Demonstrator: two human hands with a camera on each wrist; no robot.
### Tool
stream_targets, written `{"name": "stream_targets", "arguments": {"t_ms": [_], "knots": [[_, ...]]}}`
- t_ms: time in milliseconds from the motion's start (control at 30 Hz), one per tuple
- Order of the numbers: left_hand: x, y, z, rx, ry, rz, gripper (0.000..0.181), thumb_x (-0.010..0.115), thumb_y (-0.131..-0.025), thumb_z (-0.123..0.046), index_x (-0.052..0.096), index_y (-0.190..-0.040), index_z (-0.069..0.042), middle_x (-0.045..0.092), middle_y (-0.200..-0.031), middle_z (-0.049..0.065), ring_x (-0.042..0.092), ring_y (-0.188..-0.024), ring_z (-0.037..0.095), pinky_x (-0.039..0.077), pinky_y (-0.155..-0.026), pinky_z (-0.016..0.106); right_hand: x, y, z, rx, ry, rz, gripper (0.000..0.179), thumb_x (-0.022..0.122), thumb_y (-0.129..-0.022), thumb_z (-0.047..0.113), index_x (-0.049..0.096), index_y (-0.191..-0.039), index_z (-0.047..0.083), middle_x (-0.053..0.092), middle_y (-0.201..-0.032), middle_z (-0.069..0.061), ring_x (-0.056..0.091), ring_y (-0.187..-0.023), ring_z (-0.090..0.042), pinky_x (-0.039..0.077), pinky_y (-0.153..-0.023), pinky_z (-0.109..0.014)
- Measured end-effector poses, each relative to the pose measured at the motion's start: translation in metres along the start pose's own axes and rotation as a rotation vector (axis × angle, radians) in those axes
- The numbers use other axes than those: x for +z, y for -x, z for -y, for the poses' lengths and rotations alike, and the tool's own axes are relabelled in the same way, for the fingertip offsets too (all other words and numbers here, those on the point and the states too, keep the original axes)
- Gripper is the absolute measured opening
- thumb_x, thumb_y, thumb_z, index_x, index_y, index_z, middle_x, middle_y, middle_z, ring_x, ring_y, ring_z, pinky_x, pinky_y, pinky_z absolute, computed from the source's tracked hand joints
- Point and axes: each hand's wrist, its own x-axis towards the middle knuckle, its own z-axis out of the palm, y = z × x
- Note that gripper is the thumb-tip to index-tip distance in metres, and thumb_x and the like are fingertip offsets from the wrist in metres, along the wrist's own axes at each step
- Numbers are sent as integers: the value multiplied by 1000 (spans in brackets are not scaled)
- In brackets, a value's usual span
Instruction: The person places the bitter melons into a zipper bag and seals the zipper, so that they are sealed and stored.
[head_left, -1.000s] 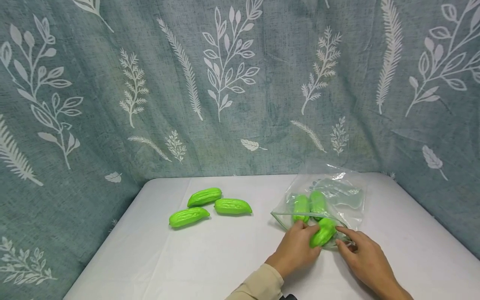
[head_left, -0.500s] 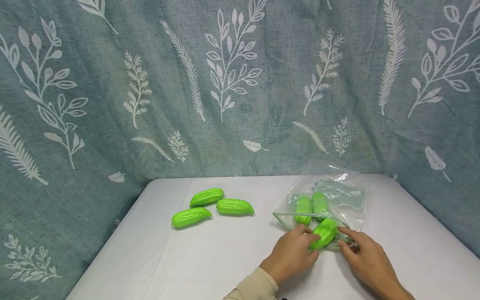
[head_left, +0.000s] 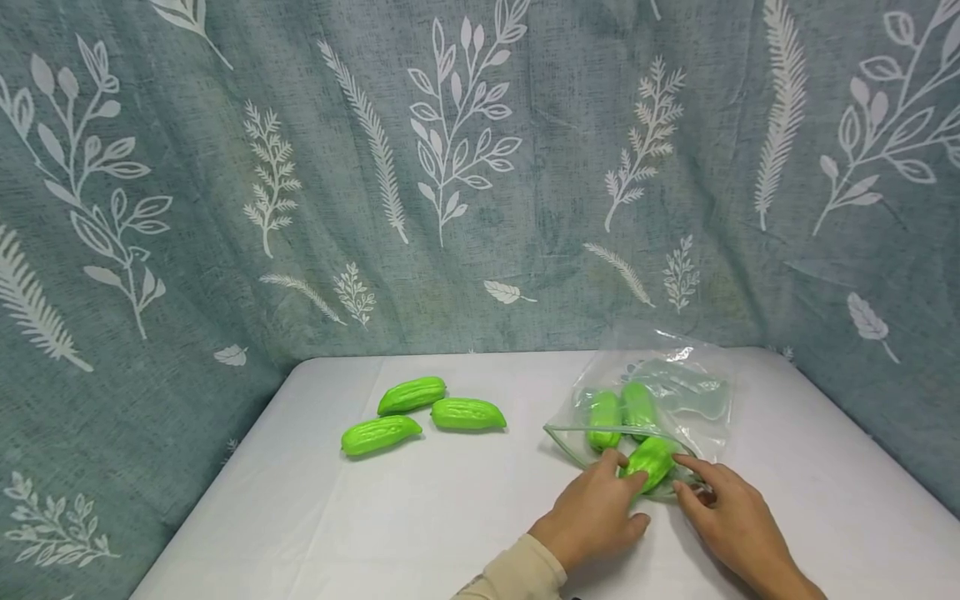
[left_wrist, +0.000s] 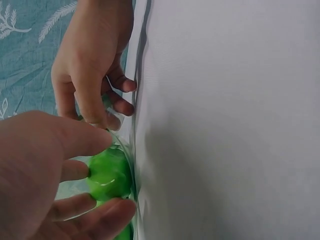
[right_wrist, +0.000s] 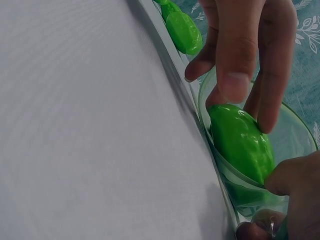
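A clear zip bag (head_left: 708, 429) lies on the table's right side, its mouth facing me. Two bright green bitter melons, a left one (head_left: 603, 417) and a right one (head_left: 637, 407), lie inside it. A third bitter melon (head_left: 651, 463) sits at an angle in the mouth. My left hand (head_left: 592, 510) touches this melon with extended fingers, the thumb away from it. My right hand (head_left: 738, 518) pinches the bag's right edge between thumb and bent fingers. In the right wrist view, the melon (right_wrist: 240, 142) lies inside the rim, with left fingertips on its upper end.
Left of centre on the white table (head_left: 420, 508) lie three more bitter melons: a front one (head_left: 381, 436), a back one (head_left: 412, 395) and a right one (head_left: 468, 413). A leaf-patterned green-blue curtain (head_left: 555, 200) hangs behind and along the sides.
My left thumb has come off the melon at the bag's mouth, and the fingers now touch it from above. That melon has shifted slightly. The right hand stays at the bag's edge.
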Motion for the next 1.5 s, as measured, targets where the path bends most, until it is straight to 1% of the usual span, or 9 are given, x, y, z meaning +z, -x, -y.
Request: {"name": "stream_targets", "arguments": {"t_ms": [133,367,567,733,900,1067,1300,1400,1500], "knots": [[3,-4,-3,-16,-6,1,49,70,-92,-42,65,-135,-21,56,-127,6,58,-108,10,50,-89,19,-1,0,0,-2,0,-2,40,76,-89,18,67,-128,12,68,-97,-4,65,-78,-16,53,-65,-38],[5,-11,-6,-50,33,17,48,68,-93,-41,63,-136,-19,55,-128,7,57,-112,12,51,-86,20,-2,0,0,15,-14,31,40,74,-92,19,66,-130,11,68,-100,-7,67,-80,-19,55,-68,-44],[7,-14,-8,-77,39,10,44,68,-92,-40,64,-131,-20,54,-127,7,58,-107,11,52,-80,20,-2,0,2,13,-20,29,40,74,-92,20,66,-130,10,68,-103,-9,68,-80,-20,56,-69,-45],[12,-15,-7,-78,42,-13,44,69,-92,-39,63,-130,-19,52,-126,7,59,-104,11,52,-79,20,-2,0,3,11,-20,25,40,74,-92,19,66,-129,10,68,-104,-11,68,-81,-22,56,-69,-46],[12,-13,-6,-74,29,10,48,67,-92,-41,61,-136,-21,52,-129,6,57,-111,12,51,-84,20,-2,1,3,6,-16,16,39,74,-91,18,66,-129,10,69,-103,-10,68,-80,-21,56,-68,-44],[7,-7,-4,-24,-9,27,45,66,-93,-44,64,-133,-23,53,-133,4,55,-117,12,51,-87,22,-1,1,2,5,-15,17,39,74,-91,19,67,-129,10,69,-102,-9,67,-80,-20,55,-68,-45],[-1,5,-2,93,-79,69,42,64,-94,-50,67,-129,-26,50,-144,1,49,-128,14,48,-94,21,-1,0,2,5,-8,27,39,73,-92,19,66,-129,9,68,-100,-9,66,-80,-21,55,-67,-45],[-3,6,-3,115,-92,76,42,64,-94,-50,67,-128,-27,49,-145,1,49,-129,13,46,-96,21,-1,0,2,2,-1,21,39,73,-92,19,66,-129,9,69,-100,-9,66,-79,-21,55,-67,-45],[-3,7,-4,118,-81,93,43,63,-95,-51,66,-131,-27,48,-146,0,46,-132,12,45,-98,21,0,-1,2,3,-7,24,39,73,-92,19,66,-129,9,69,-101,-9,66,-79,-21,55,-67,-46]]}}
